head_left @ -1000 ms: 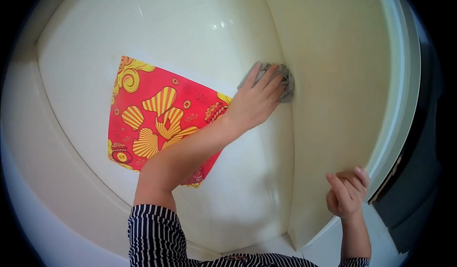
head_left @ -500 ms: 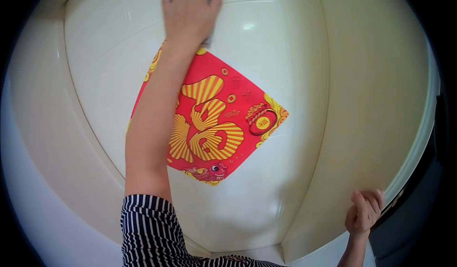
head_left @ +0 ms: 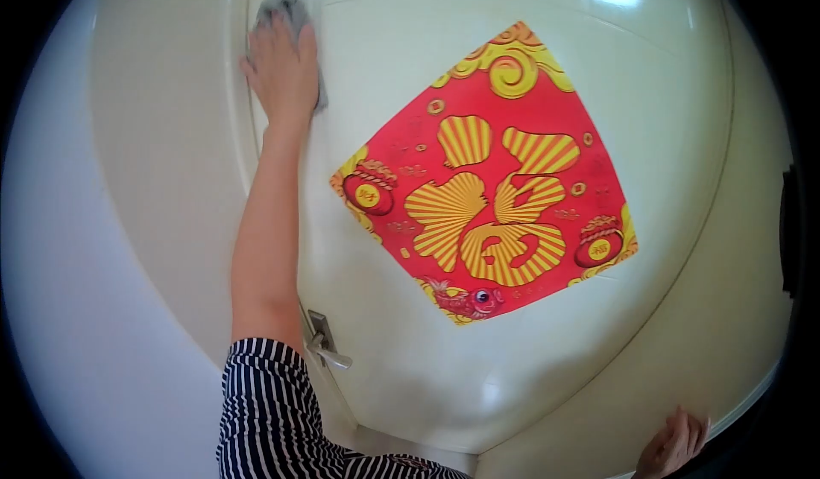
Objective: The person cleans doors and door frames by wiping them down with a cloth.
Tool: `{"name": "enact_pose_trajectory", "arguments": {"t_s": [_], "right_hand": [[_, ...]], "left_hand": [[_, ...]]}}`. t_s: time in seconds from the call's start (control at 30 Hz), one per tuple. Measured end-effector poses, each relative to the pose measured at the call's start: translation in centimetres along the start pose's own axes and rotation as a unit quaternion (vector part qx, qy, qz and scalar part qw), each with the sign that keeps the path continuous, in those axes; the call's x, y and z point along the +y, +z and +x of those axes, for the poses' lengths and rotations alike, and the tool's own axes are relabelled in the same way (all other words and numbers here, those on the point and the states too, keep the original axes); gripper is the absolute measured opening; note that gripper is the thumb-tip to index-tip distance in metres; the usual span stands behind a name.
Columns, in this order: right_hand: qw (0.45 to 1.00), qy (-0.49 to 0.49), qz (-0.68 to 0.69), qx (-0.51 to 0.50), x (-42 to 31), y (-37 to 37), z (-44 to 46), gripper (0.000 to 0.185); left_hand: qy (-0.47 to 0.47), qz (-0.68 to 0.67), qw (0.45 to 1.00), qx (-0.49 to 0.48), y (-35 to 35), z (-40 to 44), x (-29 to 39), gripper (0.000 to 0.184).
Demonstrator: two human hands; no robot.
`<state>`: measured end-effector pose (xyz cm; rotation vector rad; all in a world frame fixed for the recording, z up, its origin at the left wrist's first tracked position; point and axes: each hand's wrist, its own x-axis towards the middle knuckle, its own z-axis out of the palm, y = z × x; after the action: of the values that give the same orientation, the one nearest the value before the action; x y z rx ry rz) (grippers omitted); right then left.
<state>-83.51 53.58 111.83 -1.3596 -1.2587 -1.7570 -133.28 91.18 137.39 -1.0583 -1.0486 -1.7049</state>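
My left hand (head_left: 284, 69) lies on a grey cloth (head_left: 318, 95), pressing it to the cream door (head_left: 384, 43) near its left edge. The cloth shows above the fingertips and beside the wrist. A red and gold paper decoration (head_left: 547, 108), set as a diamond with a large character, coin pouches and a fish, is on the door to the right of this hand. At the lower right, my right hand (head_left: 673, 446) is by the edge of the door frame, partly cut off by the view. Its fingers look loosely curled, and nothing shows in them.
A metal door handle (head_left: 323, 342) sticks out below the decoration, close to my left forearm. The pale door frame (head_left: 154, 137) runs up the left side, with a white wall (head_left: 111, 351) beyond it. Another frame side (head_left: 709, 325) curves along the right.
My left hand and the cloth have moved left, from above the decoration to the door's left edge. The view has shifted, uncovering the whole decoration and the handle. My right hand sits lower in view.
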Motion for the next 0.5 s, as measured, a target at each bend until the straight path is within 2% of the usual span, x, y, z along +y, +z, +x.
{"name": "enact_pose_trajectory", "arguments": {"t_s": [0.03,0.1,0.2,0.33,0.4,0.47,0.5], "right_hand": [[1.0,-0.01,-0.024,-0.01,-0.8,-1.1,0.9,0.022],[1.0,-0.013,-0.015,-0.016,-0.6,-1.0,1.4,0.022],[1.0,-0.022,-0.008,-0.008,-0.1,-0.7,0.7,0.024],[0.999,-0.045,-0.003,-0.026,-0.1,-1.0,1.1,0.024],[0.998,-0.045,-0.005,-0.031,-0.3,-1.3,1.1,0.021],[0.999,-0.042,-0.009,-0.03,-0.8,-1.1,1.4,0.025],[0.999,-0.033,-0.012,-0.027,-0.9,-1.0,1.3,0.03]], "left_hand": [[-0.009,-0.026,0.999,-0.029,1.5,-2.6,-2.5,0.062],[0.015,-0.02,0.998,-0.059,0.2,-6.9,-4.8,0.059],[0.039,-0.008,0.997,-0.063,-3.0,-16.1,-5.0,0.052],[0.022,-0.066,0.994,-0.083,-5.7,-27.2,-5.6,0.049],[0.014,-0.093,0.992,-0.09,-6.5,-28.7,-6.5,0.048],[0.051,-0.051,0.993,-0.09,-5.1,-26.3,-7.6,0.045],[0.055,0.01,0.995,-0.085,-3.9,-23.7,-8.3,0.043]]}}
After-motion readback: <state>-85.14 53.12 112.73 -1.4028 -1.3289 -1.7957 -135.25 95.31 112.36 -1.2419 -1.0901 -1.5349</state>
